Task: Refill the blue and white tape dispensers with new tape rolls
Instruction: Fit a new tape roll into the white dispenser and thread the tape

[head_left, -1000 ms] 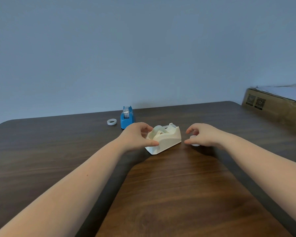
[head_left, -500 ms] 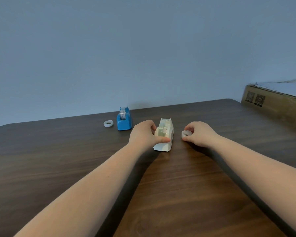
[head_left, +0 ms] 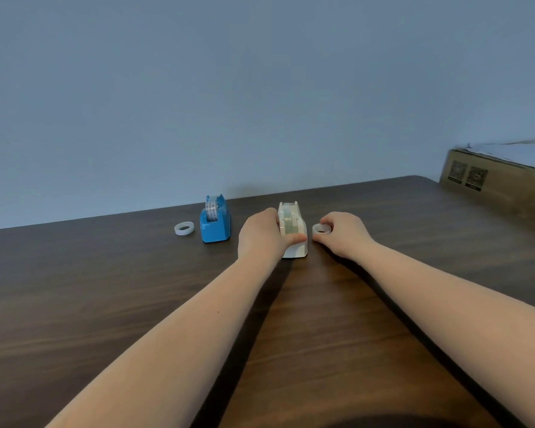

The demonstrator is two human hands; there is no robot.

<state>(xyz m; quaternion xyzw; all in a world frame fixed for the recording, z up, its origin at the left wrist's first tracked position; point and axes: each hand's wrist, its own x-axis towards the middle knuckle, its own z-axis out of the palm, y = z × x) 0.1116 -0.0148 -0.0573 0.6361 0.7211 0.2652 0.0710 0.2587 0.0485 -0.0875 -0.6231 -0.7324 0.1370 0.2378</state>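
A white tape dispenser [head_left: 294, 233] stands on the dark wooden table [head_left: 105, 288], lengthwise away from me, with a tape roll seated in it. My left hand [head_left: 261, 236] grips its left side, thumb across the near end. Just right of it, my right hand [head_left: 343, 234] pinches a small clear tape roll [head_left: 321, 229] that rests on the table. Further left stands the blue tape dispenser [head_left: 215, 220] with a roll in it. A loose white tape roll [head_left: 184, 228] lies flat to the left of the blue one.
A cardboard box [head_left: 501, 183] with papers on top sits at the table's far right corner. A plain blue-grey wall runs behind the table's back edge.
The white dispenser has been turned from sideways to pointing away from me and pushed slightly further back. My right hand closed on the small roll beside it. The view has shifted.
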